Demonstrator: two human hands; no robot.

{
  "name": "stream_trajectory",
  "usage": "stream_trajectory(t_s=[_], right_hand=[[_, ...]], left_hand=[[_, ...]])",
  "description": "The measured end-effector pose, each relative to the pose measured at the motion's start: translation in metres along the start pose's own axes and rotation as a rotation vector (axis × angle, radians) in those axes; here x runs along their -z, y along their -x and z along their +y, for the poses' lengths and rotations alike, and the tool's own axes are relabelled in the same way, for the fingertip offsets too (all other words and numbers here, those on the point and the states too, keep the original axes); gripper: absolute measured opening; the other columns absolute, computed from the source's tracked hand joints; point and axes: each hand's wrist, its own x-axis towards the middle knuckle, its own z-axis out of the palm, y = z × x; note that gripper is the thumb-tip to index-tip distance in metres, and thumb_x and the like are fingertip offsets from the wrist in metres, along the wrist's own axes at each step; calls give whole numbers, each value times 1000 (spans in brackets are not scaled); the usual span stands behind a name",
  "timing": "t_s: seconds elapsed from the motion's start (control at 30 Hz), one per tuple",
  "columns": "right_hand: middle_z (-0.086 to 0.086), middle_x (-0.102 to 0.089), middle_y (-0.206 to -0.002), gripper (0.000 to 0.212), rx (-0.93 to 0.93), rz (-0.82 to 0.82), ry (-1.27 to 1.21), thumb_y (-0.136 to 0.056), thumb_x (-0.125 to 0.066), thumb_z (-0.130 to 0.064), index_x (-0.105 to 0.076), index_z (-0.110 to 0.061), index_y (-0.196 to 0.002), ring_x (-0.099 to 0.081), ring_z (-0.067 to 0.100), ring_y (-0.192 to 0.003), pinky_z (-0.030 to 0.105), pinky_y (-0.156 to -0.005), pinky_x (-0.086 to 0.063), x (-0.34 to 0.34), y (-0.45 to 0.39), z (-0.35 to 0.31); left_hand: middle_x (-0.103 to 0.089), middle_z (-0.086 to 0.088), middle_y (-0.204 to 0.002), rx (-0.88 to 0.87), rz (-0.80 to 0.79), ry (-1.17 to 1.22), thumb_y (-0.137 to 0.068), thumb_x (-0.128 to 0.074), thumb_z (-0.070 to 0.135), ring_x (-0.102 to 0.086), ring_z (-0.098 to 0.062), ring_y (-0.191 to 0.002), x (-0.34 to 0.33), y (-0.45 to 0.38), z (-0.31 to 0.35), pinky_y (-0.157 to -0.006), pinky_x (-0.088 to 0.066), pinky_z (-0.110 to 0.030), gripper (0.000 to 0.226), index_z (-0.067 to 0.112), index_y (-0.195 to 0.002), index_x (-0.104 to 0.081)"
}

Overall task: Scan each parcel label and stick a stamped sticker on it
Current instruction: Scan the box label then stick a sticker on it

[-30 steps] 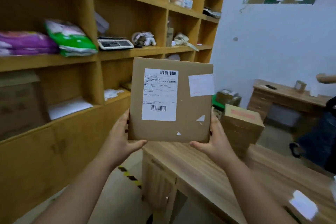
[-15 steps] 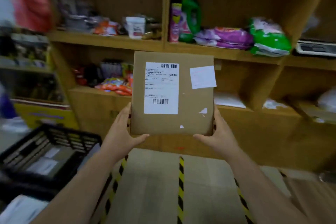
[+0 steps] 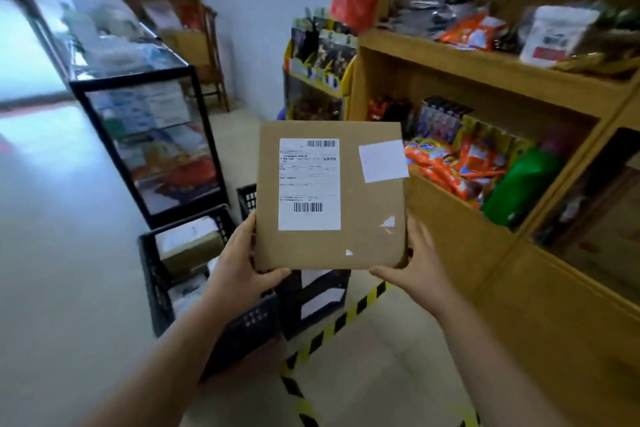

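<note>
Head camera: I see a flat cardboard parcel [image 3: 330, 196] held upright at centre frame, face toward me. My left hand [image 3: 239, 262] grips its lower left corner, thumb curled under the bottom edge; my right hand [image 3: 414, 262] grips the lower right corner likewise. The white shipping label [image 3: 309, 184] carries one barcode at top and one at bottom; its small print is too blurred to read. A white sticker [image 3: 383, 161] overhangs the parcel's upper right edge. Black crates [image 3: 194, 274] sit lower left, snack packets [image 3: 460, 163] on the shelf at right.
</note>
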Motion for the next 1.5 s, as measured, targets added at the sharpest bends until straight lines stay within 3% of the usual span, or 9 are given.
stream_trajectory(t_s=[0.1, 0.17, 0.27, 0.5, 0.6, 0.8, 1.0, 1.13, 1.5], right_hand=[[-56, -24, -120, 103, 56, -98, -20, -70, -87, -27, -17, -64, -137, -31, -30, -112, 16, -95, -37, -31, -44, 6], [-59, -29, -114, 100, 24, -159, -33, -71, -86, -24, -18, -70, -128, -37, -29, -110, 10, -85, -40, -50, -79, 12], [-39, -44, -122, 98, -47, -224, -58, -66, -88, -33, -22, -70, -129, -51, -4, -113, 27, -93, -46, -80, -135, 31], [-18, -38, -135, 95, -111, -344, 27, -71, -86, -38, -26, -49, -144, -42, 2, -120, 27, -96, -41, -133, -278, 65], [-22, -26, -147, 107, -170, -392, 102, -68, -81, -55, -17, -43, -153, -36, 11, -134, 41, -108, -40, -145, -330, 87], [-17, -35, -137, 97, -266, -472, 133, -77, -81, -36, -21, -39, -153, -41, 10, -122, 34, -98, -43, -165, -407, 142], [-6, -30, -154, 111, -336, -641, 197, -67, -81, -53, -15, -37, -155, -37, 19, -137, 47, -111, -39, -200, -468, 211], [-1, -27, -156, 105, -400, -725, 219, -79, -80, -37, -12, -28, -158, -34, 22, -139, 41, -113, -33, -221, -501, 254], [-2, -32, -153, 96, -437, -900, 206, -91, -68, -25, 1, -38, -156, -40, 21, -134, 40, -113, -35, -295, -543, 324]], left_hand=[[-48, 9, -136, 129, 79, -20, -67, -87, 37, -54, -11, -115, 11, -9, -32, -97, -50, -40, 113, 40, -153, -15], [-48, 11, -137, 191, 110, 8, -66, -87, 40, -56, -13, -116, 12, -23, -53, -98, -51, -43, 113, 44, -152, -14], [-49, 13, -135, 234, 152, 34, -69, -88, 30, -56, -13, -117, 6, -56, -88, -98, -51, -38, 112, 43, -152, -15], [-53, 14, -125, 379, 157, 95, -72, -87, 25, -56, -2, -102, -10, -177, -163, -72, -46, -10, 105, 36, -153, -21], [-54, 14, -122, 444, 118, 144, -72, -86, 24, -58, -5, -102, -23, -226, -184, -77, -51, -16, 103, 36, -152, -24], [-51, 21, -120, 586, 69, 218, -74, -85, 23, -56, 3, -100, -69, -288, -224, -76, -49, -16, 96, 39, -149, -27], [-53, 18, -126, 782, 68, 201, -70, -87, 19, -55, -1, -107, -120, -325, -266, -89, -49, -23, 99, 34, -149, -30], [-46, 7, -135, 897, 74, 106, -65, -87, 32, -50, -13, -121, -154, -342, -292, -105, -47, -41, 103, 30, -151, -30], [-43, -3, -146, 1048, 133, -23, -80, -80, 26, -45, -20, -129, -210, -370, -360, -109, -38, -35, 81, 14, -148, -38]])
